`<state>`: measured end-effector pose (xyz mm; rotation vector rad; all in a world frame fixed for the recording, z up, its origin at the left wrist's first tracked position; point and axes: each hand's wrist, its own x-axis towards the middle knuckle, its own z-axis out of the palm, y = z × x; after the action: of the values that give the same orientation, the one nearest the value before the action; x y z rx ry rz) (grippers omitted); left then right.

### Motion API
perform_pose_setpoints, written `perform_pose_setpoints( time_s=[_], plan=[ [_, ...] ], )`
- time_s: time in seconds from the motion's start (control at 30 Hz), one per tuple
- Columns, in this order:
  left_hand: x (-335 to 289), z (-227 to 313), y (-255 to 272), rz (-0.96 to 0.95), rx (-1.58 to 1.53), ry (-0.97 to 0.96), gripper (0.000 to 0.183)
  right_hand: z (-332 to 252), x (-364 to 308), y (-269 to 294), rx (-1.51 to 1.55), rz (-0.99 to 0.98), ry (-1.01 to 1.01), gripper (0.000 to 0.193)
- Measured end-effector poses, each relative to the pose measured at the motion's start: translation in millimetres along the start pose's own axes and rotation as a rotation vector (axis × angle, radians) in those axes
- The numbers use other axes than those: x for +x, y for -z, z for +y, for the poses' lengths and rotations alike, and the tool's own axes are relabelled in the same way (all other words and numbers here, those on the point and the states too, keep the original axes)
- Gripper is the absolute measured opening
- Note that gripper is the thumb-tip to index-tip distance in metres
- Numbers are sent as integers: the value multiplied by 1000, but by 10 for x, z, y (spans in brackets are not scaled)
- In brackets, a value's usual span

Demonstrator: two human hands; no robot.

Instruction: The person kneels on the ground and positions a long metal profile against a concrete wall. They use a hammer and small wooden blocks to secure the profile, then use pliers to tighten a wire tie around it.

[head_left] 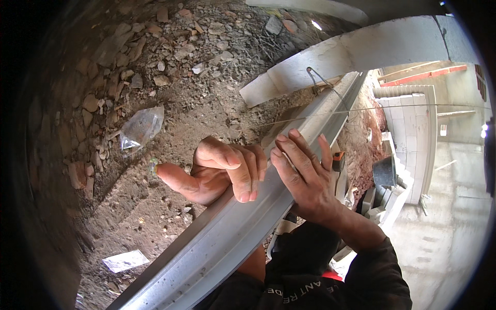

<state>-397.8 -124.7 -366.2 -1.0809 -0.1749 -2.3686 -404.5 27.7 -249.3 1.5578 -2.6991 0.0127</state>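
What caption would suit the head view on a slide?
Right hand on a long grey metal profile, left hand curled at its edge, over rubble-strewn brown ground.

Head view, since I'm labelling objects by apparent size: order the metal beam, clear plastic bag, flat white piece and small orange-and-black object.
Largest to smallest, as they look here:
1. Metal beam
2. Clear plastic bag
3. Flat white piece
4. Small orange-and-black object, partly hidden

A building site, it seems: rubble (pixel 181 51) on loose dirt (pixel 181 121), bare grey concrete (pixel 439 243), and pale blocks (pixel 408 121) (laid in neat rows).
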Motion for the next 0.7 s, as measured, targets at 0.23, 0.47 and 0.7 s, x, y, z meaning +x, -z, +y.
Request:
perform_pose_setpoints(
  time_s=[0.23, 0.47, 0.7],
  plan=[
    [3, -69, -45, 65, -67, -15, 91, 14, -34, -5, -8, 2, -19, 41],
    [39, -27, -26, 29, -34, 15, 88, -15, -35, -7, 2, -3, -32, 41],
    [40, -4, -20, 37, -50, 30, 88, -31, -20, -18, 34, 18, -46, 41]
  ],
)
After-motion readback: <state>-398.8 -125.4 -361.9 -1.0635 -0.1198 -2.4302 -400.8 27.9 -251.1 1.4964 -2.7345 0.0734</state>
